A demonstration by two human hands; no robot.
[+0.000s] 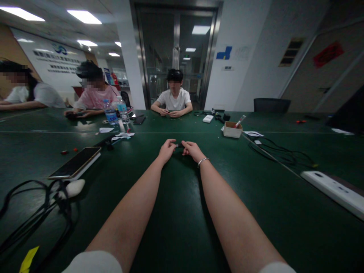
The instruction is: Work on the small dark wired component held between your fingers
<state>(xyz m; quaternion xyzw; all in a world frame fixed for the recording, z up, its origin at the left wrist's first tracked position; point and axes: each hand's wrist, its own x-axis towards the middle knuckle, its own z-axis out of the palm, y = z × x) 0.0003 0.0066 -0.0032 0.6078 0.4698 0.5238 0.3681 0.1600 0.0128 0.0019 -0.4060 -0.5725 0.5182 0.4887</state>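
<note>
My left hand [167, 149] and my right hand [193, 150] are stretched out over the green table, fingertips close together. Between them is a small dark object [179, 145] with a pale, silvery end, perhaps a USB stick, though it is too small to be sure. The left fingers pinch its pale end. Thumb and fingers of the right hand close on its dark end, and the fingers hide part of it. A silver bracelet [203, 162] circles my right wrist.
Left of my arms lie a phone [76, 163] on a white block, a pale mouse-like item [74, 187] and black cables [36, 212]. A small box [232, 130], cables and a power strip [332, 189] are on the right. Several people sit around the table, near water bottles [110, 113].
</note>
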